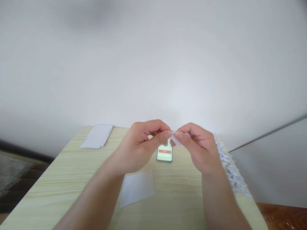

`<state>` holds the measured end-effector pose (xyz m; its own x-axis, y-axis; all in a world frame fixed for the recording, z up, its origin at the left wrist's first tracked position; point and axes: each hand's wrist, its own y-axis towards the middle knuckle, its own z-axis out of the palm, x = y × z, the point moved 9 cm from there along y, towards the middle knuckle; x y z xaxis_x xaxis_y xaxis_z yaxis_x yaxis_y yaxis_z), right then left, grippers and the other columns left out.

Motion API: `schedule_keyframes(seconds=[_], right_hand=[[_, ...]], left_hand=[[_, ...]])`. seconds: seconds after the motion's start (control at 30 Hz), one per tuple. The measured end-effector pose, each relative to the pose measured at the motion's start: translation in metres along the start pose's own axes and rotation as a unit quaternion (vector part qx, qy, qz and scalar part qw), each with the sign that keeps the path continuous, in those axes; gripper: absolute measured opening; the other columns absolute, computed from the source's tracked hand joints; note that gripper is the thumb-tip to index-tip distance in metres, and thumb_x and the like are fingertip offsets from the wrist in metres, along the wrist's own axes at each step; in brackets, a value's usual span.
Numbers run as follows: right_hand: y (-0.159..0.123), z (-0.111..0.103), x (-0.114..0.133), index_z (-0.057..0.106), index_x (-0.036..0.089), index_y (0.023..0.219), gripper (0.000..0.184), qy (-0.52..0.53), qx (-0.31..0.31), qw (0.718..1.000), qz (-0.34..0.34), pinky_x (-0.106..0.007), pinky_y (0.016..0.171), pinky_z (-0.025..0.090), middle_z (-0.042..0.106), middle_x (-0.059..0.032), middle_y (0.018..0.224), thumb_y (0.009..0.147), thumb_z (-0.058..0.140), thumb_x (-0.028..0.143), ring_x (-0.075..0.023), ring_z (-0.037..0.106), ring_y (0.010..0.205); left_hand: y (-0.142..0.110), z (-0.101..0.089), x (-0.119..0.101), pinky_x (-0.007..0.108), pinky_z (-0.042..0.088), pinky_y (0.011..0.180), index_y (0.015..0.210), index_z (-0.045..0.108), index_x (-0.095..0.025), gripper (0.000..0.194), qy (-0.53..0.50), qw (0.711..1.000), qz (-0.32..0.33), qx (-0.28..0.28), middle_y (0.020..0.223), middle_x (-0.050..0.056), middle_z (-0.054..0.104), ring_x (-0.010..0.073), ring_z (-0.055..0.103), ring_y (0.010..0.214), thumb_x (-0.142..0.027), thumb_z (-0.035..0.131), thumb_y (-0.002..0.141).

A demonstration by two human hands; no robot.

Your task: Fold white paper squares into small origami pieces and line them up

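1. We see the left hand (pixel 141 148) and the right hand (pixel 201 148) close together, thumb and fingertips of each clamped on a small white paper piece (pixel 177 142), which sits between the two pinches.
2. Our fingers cover most of that piece, so we cannot tell its folds; a crease could run crooked if one pinch slid.
3. If our hands pulled against each other, the paper might tear at the short stretch between the thumbs.
4. Just below the grip lies a phone (pixel 164 155), its screen lit; a loosened pinch could drop the piece onto it.
5. Nearer to us than the grip, beside the left wrist, lies a loose sheet (pixel 137 188); a sweeping forearm could drag it.
6. Right of the grip, folded paper pieces (pixel 234 176) line the table (pixel 59 182) edge; an outward elbow could knock some off.
7. Well left of the grip, a paper stack (pixel 97 135) seems safest.
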<state>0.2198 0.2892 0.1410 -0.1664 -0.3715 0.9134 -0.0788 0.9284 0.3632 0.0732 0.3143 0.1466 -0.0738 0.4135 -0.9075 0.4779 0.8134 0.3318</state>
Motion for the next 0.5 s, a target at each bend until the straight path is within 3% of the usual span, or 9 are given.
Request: schedule_keyframes(seconds=[0.17,0.5], right_hand=[[0.0005,-0.0030,-0.0083,0.076,0.022,0.085,0.018,0.032,-0.001,0.999,0.023,-0.032,0.068,0.059,0.079,-0.0027,0.080,0.092,0.076,0.038,-0.0187,0.074,0.075],[0.0031,-0.0043,-0.0059,0.082,0.024,0.092,0.023,0.013,0.000,1.000,0.004,-0.033,0.075,0.062,0.081,-0.0040,0.087,0.099,0.066,0.039,-0.0199,0.076,0.083]], left_hand=[[-0.0001,-0.0047,-0.0007,0.027,0.048,0.066,0.086,0.073,-0.022,0.023,0.041,0.999,0.007,-0.014,0.077,0.002,0.072,0.0160,0.062,0.073,-0.037,0.062,0.099],[0.0007,-0.0089,-0.0028,0.025,0.048,0.065,0.085,0.072,-0.020,0.020,0.035,0.999,0.021,-0.032,0.077,0.001,0.072,0.0144,0.065,0.073,-0.033,0.065,0.098]])
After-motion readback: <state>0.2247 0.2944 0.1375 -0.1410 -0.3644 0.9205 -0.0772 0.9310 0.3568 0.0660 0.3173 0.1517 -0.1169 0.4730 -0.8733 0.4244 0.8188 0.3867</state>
